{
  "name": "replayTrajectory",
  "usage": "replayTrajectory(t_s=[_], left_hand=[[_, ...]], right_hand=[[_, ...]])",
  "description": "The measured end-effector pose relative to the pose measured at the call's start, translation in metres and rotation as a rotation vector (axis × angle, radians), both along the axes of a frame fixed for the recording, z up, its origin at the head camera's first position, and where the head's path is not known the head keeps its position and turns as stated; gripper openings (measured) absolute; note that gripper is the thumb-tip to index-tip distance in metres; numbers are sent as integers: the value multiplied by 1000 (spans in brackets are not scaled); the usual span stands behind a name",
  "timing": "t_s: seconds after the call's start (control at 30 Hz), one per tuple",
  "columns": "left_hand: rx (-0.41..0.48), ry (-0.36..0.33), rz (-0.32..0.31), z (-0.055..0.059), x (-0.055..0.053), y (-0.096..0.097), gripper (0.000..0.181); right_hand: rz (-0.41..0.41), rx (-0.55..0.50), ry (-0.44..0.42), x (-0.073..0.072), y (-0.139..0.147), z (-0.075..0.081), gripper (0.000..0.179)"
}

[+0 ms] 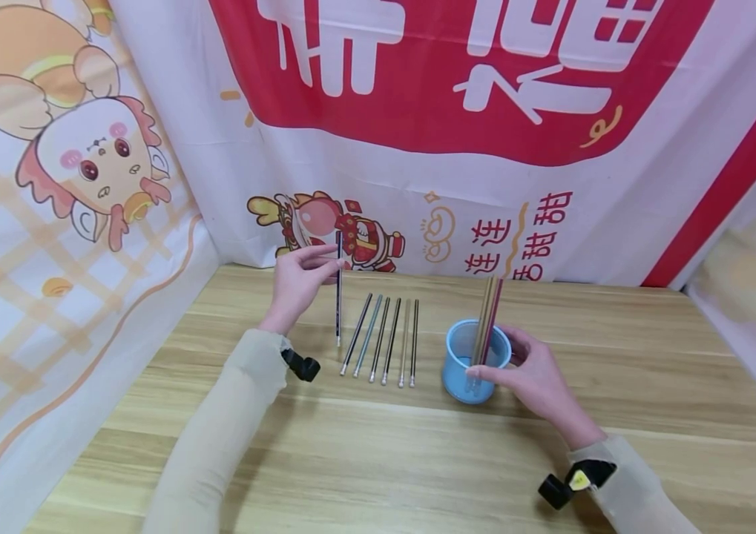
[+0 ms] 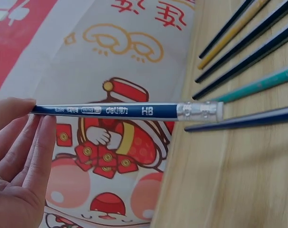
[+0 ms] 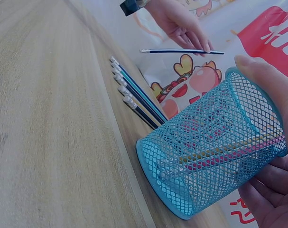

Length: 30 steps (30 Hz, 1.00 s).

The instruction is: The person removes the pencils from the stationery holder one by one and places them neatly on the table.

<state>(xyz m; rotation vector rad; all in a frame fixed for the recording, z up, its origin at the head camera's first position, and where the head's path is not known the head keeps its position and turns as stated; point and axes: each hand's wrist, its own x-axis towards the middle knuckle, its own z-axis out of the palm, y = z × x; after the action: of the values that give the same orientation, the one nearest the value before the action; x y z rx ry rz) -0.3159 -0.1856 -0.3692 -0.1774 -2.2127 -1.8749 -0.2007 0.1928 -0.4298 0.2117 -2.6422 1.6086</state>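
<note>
Between thumb and fingertips my left hand (image 1: 304,282) pinches a dark blue pencil (image 2: 120,111) near one end. It hangs upright in the head view, its white eraser and silver band at the bottom. My right hand (image 1: 541,374) grips the light blue mesh pencil cup (image 3: 205,152) around its side, thumb over the near rim. Inside the cup lean a few pencils (image 1: 492,311), yellowish and magenta. To the right of the held pencil, a row of several pencils (image 1: 387,341) lies on the table, erasers toward me; one is teal (image 2: 262,84).
The wooden table (image 1: 364,452) meets a white and red printed cloth (image 1: 458,141) at the back. Another printed cloth (image 1: 90,245) borders the left side. A black wrist camera (image 1: 300,365) is strapped over the left sleeve, another (image 1: 571,482) at the right one.
</note>
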Motion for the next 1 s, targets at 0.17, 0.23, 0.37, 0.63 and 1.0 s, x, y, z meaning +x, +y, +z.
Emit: replayTrajectory(t_s=[0.17, 0.23, 0.37, 0.63, 1.0], left_hand=[[-19, -18, -6, -8, -9, -3, 33], [-30, -22, -10, -12, -12, -3, 34], [-73, -27, -14, -15, -15, -3, 32], [-162, -60, -43, -25, -18, -2, 32], [-259, -133, -59, -40, -22, -1, 31]], right_hand=[[5, -4, -1, 0, 0, 1, 81], [6, -4, 0, 1, 0, 1, 81], [8, -3, 2, 1, 0, 2, 80], [6, 0, -3, 2, -1, 2, 81], [1, 4, 7, 0, 0, -2, 80]])
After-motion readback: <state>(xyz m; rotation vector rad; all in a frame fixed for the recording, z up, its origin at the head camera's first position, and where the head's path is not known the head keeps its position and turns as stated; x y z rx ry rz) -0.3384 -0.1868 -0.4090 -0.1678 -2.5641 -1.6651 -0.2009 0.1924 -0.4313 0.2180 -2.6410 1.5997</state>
